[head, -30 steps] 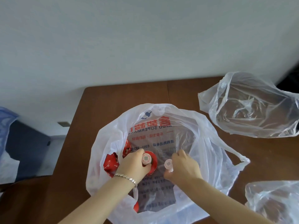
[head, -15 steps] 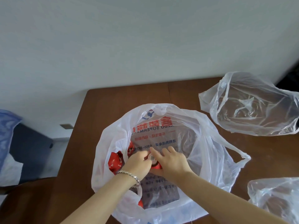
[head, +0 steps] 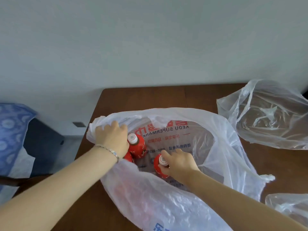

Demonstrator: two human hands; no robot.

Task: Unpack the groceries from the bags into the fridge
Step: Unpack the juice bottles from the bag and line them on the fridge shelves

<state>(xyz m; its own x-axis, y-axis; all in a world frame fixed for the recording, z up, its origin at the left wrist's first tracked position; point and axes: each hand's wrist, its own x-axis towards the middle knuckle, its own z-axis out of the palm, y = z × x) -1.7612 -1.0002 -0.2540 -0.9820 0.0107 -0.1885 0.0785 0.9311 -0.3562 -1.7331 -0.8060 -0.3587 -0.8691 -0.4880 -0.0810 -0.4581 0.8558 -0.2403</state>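
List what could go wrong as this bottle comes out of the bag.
The right hand grips one red bottle only by its cap end; it may slip on lifting. The lift could knock over the upright bottle beside it. The white bag, held at its rim by the left hand, may snag.

Bottles (head: 137, 145) in bag (head: 166, 205) on table (head: 133, 99)
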